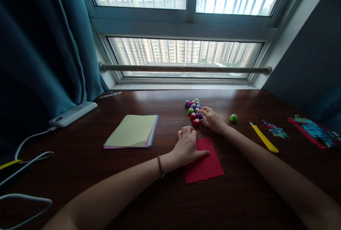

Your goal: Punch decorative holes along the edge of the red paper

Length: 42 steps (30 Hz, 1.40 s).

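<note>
My left hand [187, 146] rests with curled fingers on the upper left corner of a red paper sheet [205, 166] lying on the dark wooden table [170, 201]. My right hand [212, 119] reaches to a cluster of small round paper punches [193, 109], purple, green and red, and its fingertips touch the purple one at the cluster's right side. Whether the fingers grip that punch or only touch it is unclear.
A single green punch [233, 118] sits right of my right hand. A yellow utility knife [263, 138], paper scraps [275, 130] and punched coloured sheets [314, 132] lie at the right. A stack of coloured paper [133, 131], a white power bank [72, 114] and cables [26, 173] lie at the left.
</note>
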Tool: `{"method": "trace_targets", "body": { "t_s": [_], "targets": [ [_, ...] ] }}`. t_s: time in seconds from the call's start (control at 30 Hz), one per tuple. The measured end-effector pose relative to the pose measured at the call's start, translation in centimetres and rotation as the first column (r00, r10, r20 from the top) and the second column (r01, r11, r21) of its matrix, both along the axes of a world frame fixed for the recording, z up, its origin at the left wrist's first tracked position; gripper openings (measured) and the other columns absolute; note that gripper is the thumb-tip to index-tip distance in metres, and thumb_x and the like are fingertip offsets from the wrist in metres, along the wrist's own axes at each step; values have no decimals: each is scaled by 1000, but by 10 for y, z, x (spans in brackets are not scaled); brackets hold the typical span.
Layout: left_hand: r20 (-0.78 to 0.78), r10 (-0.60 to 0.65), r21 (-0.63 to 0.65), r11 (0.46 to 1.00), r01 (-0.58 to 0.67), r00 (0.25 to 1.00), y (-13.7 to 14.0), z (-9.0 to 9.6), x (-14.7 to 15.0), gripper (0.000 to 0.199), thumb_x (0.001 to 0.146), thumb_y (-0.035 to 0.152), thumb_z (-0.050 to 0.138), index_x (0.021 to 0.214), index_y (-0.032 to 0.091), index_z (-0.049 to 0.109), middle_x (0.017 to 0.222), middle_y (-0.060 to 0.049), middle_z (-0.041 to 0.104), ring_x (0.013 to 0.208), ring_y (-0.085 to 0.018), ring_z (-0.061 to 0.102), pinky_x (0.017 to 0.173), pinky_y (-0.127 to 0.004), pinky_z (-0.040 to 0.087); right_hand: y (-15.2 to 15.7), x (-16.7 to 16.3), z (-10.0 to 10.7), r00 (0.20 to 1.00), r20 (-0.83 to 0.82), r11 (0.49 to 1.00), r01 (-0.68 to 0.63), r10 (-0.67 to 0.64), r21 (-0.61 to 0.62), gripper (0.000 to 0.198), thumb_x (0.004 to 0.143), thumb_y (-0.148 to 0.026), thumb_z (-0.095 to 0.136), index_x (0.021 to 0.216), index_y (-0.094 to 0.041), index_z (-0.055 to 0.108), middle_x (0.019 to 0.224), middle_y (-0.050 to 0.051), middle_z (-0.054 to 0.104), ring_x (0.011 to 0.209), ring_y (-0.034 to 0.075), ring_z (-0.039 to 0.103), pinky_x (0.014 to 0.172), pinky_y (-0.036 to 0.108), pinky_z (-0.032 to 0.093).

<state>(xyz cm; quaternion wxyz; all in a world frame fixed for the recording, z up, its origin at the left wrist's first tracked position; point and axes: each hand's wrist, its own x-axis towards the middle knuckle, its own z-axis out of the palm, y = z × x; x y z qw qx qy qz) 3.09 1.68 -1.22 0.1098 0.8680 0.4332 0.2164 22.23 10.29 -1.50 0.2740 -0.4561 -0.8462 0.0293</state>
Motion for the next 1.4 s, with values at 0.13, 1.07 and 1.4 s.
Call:
{"method": "trace_targets", "body": {
  "t_s": [0.13,1.07,1.4],
  "targets": [
    [6,-9,-31,999,9,1000,3,-1,0,67,56,79,53,81,16,46,101,-11,47,98,-30,41,83,-46,36,1,-4,-5,998,-40,999,50,-51,-9,27,78,-11,55,105,-11,52,103,11,50,95,24,47,85,39,42],
    [582,69,-410,886,219,810,18,2,-4,13,81,28,52,86,16,52,81,-1,58,76,-13,54,70,-24,42,-107,24,2,688,-641,816,-121,-341,-565,42,67,-31,71,103,-13,59,97,7,63,91,20,61,90,34,50],
    [572,112,-420,891,173,813,18,6,-6,12,78,27,56,83,16,57,82,-1,61,78,-14,56,74,-25,43,-108,22,2,711,-622,824,-109,-326,-556,41,68,-32,71,102,-13,61,98,7,63,91,20,61,89,34,50]
  ]
}}
